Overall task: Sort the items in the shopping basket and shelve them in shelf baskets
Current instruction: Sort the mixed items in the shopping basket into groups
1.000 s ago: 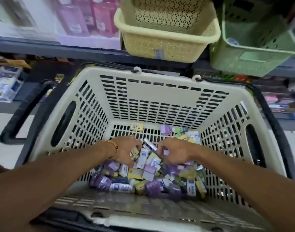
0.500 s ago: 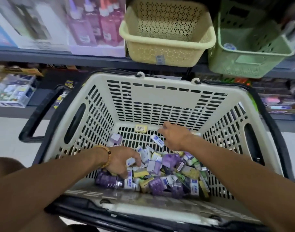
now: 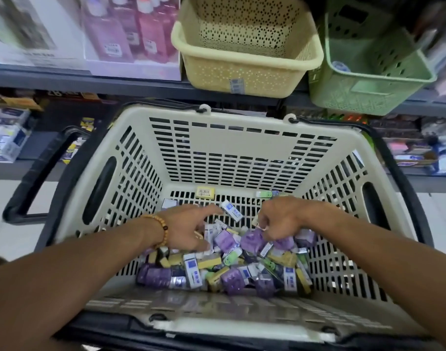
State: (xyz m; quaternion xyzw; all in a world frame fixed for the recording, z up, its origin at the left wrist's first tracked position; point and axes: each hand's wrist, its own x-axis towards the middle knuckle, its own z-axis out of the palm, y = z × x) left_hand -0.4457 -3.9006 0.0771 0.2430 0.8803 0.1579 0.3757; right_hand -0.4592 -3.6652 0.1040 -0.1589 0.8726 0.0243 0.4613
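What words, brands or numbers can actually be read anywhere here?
None can be read.
Yellow packet in the shopping basket: dark print, blurred.
White-and-blue packets: blue marks, too small.
Sticker on the yellow shelf basket: barcode-like, blurred.
Pink bottles on the shelf: labels blurred.

A shop is shown. Beyond the fingers (image 3: 211, 211), stocked shelves (image 3: 90, 79) are seen with boxed pink bottles (image 3: 130, 29), and two shelf baskets (image 3: 244, 62) carry labels. Below the fingers, small packaged goods (image 3: 227, 264) are heaped in a shopping basket (image 3: 242, 148).
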